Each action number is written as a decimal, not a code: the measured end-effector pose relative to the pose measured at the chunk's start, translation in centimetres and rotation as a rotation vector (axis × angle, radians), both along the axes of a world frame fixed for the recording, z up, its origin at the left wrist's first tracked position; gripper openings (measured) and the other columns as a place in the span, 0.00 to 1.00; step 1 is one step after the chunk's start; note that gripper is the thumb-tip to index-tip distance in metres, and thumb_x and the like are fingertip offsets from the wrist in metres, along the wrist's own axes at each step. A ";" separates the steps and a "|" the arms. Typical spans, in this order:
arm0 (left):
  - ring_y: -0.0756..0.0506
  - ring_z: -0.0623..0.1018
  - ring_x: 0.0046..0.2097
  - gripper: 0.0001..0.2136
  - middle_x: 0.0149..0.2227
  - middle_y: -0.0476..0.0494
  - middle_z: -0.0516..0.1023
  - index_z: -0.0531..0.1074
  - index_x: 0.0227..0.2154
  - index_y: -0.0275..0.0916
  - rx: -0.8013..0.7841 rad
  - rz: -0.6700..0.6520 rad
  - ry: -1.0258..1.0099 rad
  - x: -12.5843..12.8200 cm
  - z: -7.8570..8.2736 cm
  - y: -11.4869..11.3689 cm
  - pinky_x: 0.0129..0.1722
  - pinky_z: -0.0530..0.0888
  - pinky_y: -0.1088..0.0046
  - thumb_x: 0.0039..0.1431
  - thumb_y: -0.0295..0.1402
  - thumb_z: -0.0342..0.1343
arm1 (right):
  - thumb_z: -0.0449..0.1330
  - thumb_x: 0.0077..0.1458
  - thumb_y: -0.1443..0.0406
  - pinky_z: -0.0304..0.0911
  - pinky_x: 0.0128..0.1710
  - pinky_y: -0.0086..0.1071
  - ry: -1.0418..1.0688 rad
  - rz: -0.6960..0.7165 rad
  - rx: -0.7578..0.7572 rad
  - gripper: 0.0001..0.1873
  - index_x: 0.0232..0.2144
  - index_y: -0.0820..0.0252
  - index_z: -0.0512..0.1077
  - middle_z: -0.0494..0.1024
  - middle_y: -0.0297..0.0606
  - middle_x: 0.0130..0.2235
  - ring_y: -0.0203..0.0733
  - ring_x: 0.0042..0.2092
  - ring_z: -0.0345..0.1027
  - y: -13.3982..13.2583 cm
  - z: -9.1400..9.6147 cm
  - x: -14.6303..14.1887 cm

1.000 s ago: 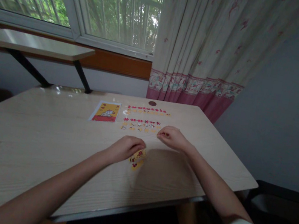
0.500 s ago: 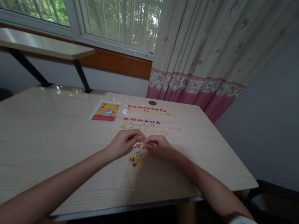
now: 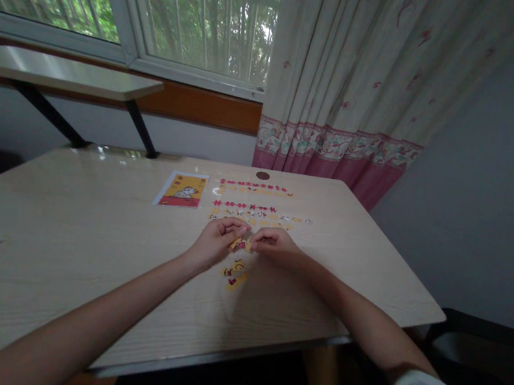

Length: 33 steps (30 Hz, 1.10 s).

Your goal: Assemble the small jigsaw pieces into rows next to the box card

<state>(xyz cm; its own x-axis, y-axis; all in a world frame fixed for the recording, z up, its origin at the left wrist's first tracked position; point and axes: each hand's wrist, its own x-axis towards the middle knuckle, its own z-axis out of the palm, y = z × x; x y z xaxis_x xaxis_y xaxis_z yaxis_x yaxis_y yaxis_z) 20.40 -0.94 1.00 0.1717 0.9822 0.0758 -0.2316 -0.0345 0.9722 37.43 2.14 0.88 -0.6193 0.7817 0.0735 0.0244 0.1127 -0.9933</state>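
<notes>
My left hand (image 3: 215, 241) and my right hand (image 3: 273, 243) meet above the light wooden table (image 3: 58, 231), fingers pinched together on a small yellow and red puzzle piece (image 3: 238, 244) held between them. Just below the hands a small cluster of joined yellow pieces (image 3: 234, 275) lies on the table. Beyond the hands lie rows of red and yellow pieces (image 3: 249, 207). A yellow and red picture card (image 3: 182, 190) lies to the left of those rows.
A dark round cap (image 3: 262, 175) sits near the table's far edge. A second table (image 3: 60, 71) stands under the window at the back left. A patterned curtain (image 3: 355, 77) hangs behind. A dark chair (image 3: 483, 342) is at the right.
My left hand lifted off the cluster of pieces and my right hand drew back from the rows; both came together and now pinch one small piece between them.
</notes>
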 end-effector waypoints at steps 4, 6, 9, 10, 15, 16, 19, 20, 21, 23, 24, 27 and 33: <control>0.54 0.67 0.20 0.09 0.18 0.51 0.70 0.72 0.26 0.34 0.050 0.035 0.177 -0.7 -0.3 0.5 0.21 0.62 0.79 0.45 0.36 0.60 | 0.63 0.38 0.60 0.54 0.25 0.24 -0.082 -0.077 0.022 0.11 0.23 0.63 0.72 0.70 0.29 0.21 0.27 0.23 0.58 0.4 0.0 0.4; 0.53 0.67 0.21 0.09 0.20 0.49 0.72 0.73 0.27 0.34 0.086 0.009 0.373 -0.9 -0.3 0.5 0.21 0.61 0.79 0.47 0.35 0.58 | 0.63 0.39 0.60 0.51 0.23 0.24 -0.106 -0.129 0.039 0.11 0.23 0.63 0.71 0.69 0.29 0.20 0.27 0.22 0.56 0.6 -0.1 0.5; 0.53 0.65 0.20 0.10 0.20 0.48 0.72 0.74 0.27 0.34 0.134 0.005 0.560 -1.0 -0.3 0.3 0.19 0.60 0.79 0.49 0.37 0.55 | 0.61 0.41 0.60 0.48 0.21 0.23 -0.110 -0.193 0.068 0.11 0.23 0.64 0.71 0.66 0.28 0.19 0.26 0.20 0.52 0.5 -0.3 0.4; 0.53 0.65 0.20 0.10 0.20 0.48 0.72 0.74 0.27 0.34 0.147 0.015 0.576 -1.0 -0.2 0.2 0.19 0.60 0.79 0.49 0.38 0.55 | 0.60 0.42 0.60 0.47 0.20 0.23 -0.106 -0.213 0.087 0.10 0.23 0.64 0.70 0.64 0.27 0.18 0.25 0.20 0.51 0.5 -0.4 0.4; 0.54 0.66 0.21 0.10 0.23 0.46 0.75 0.75 0.26 0.35 0.138 0.047 0.474 -0.8 0.2 0.1 0.20 0.62 0.77 0.47 0.38 0.57 | 0.58 0.44 0.61 0.47 0.20 0.22 -0.121 -0.328 0.234 0.09 0.24 0.63 0.70 0.61 0.27 0.18 0.26 0.20 0.49 0.1 -0.6 0.2; 0.54 0.65 0.20 0.10 0.22 0.47 0.74 0.74 0.25 0.35 0.127 0.051 0.449 -0.8 0.3 0.1 0.20 0.62 0.77 0.46 0.38 0.57 | 0.58 0.45 0.61 0.48 0.20 0.22 -0.142 -0.337 0.269 0.09 0.24 0.63 0.70 0.61 0.27 0.19 0.26 0.21 0.49 0.0 -0.5 0.1; 0.54 0.66 0.21 0.09 0.21 0.48 0.74 0.74 0.23 0.35 0.121 0.075 0.410 -0.7 0.5 0.2 0.20 0.63 0.77 0.46 0.37 0.57 | 0.58 0.45 0.63 0.52 0.22 0.23 -0.209 -0.329 0.414 0.07 0.24 0.62 0.71 0.64 0.30 0.21 0.28 0.22 0.53 -0.3 -0.3 0.1; 0.53 0.67 0.21 0.09 0.21 0.47 0.74 0.74 0.23 0.35 0.127 0.083 0.404 -0.7 0.6 0.2 0.22 0.64 0.77 0.45 0.37 0.57 | 0.58 0.46 0.63 0.53 0.24 0.24 -0.225 -0.327 0.478 0.07 0.24 0.61 0.72 0.66 0.31 0.22 0.29 0.23 0.55 -0.3 -0.2 0.1; 0.52 0.68 0.23 0.08 0.22 0.47 0.75 0.74 0.22 0.35 0.134 0.090 0.397 -0.8 0.6 0.3 0.23 0.65 0.76 0.45 0.36 0.57 | 0.58 0.46 0.63 0.55 0.25 0.24 -0.240 -0.328 0.550 0.07 0.25 0.61 0.72 0.67 0.32 0.23 0.29 0.24 0.56 -0.4 -0.2 0.2; 0.51 0.71 0.26 0.07 0.23 0.46 0.76 0.74 0.21 0.35 0.147 0.086 0.381 -0.9 0.6 0.4 0.28 0.68 0.74 0.44 0.34 0.57 | 0.59 0.47 0.62 0.57 0.28 0.26 -0.259 -0.336 0.705 0.09 0.31 0.59 0.73 0.70 0.33 0.26 0.31 0.26 0.58 -0.4 -0.2 0.3; 0.50 0.71 0.26 0.06 0.24 0.46 0.76 0.74 0.21 0.35 0.147 0.075 0.371 -1.0 0.6 0.5 0.29 0.68 0.74 0.44 0.34 0.57 | 0.60 0.47 0.61 0.57 0.30 0.27 -0.270 -0.336 0.780 0.11 0.35 0.59 0.73 0.71 0.34 0.27 0.31 0.27 0.59 -0.3 -0.2 0.4; 0.50 0.72 0.28 0.06 0.25 0.45 0.77 0.74 0.21 0.35 0.135 0.035 0.344 -1.1 0.6 0.6 0.32 0.69 0.72 0.43 0.33 0.57 | 0.59 0.49 0.60 0.57 0.35 0.30 -0.315 -0.323 0.949 0.14 0.39 0.57 0.72 0.72 0.35 0.28 0.34 0.31 0.63 -0.3 -0.3 0.6; 0.49 0.72 0.28 0.10 0.26 0.44 0.77 0.74 0.25 0.34 0.163 0.028 0.423 -1.2 1.1 0.4 0.31 0.68 0.72 0.46 0.37 0.57 | 0.56 0.53 0.59 0.57 0.39 0.33 -0.363 -0.328 1.053 0.13 0.39 0.56 0.73 0.75 0.38 0.31 0.37 0.35 0.66 -0.4 0.5 1.2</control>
